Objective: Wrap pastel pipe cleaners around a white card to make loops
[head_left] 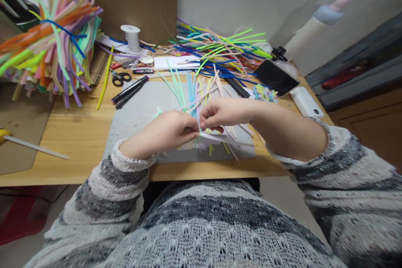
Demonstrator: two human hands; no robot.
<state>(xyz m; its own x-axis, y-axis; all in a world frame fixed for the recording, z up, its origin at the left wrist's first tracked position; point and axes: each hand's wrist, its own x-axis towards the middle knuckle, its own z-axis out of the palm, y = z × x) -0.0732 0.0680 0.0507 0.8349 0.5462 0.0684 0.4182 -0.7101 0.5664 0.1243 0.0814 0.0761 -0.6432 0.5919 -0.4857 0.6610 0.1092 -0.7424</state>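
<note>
Over the grey cutting mat (pixel 125 134), my left hand (pixel 176 129) and my right hand (pixel 221 114) meet fingertip to fingertip. Both pinch a thin pale pipe cleaner with a small green bit at the fingertips. Under and behind my hands lie cut pipe cleaners: green ones (pixel 177 90), light blue ones (pixel 190 88), and pink, yellow and lilac ones. A white strip (pixel 216 137) sticks out to the right below my right hand. The exact join between the fingers is too small to make out.
A big pipe cleaner bundle (pixel 53 37) stands at left, a loose pile (pixel 220 50) at the back. Around the mat are black markers (pixel 130 92), scissors (pixel 121 78), a wire spool (pixel 131 38), a phone (pixel 276 77), a white case (pixel 306 101) and a glue gun stick (pixel 36 146).
</note>
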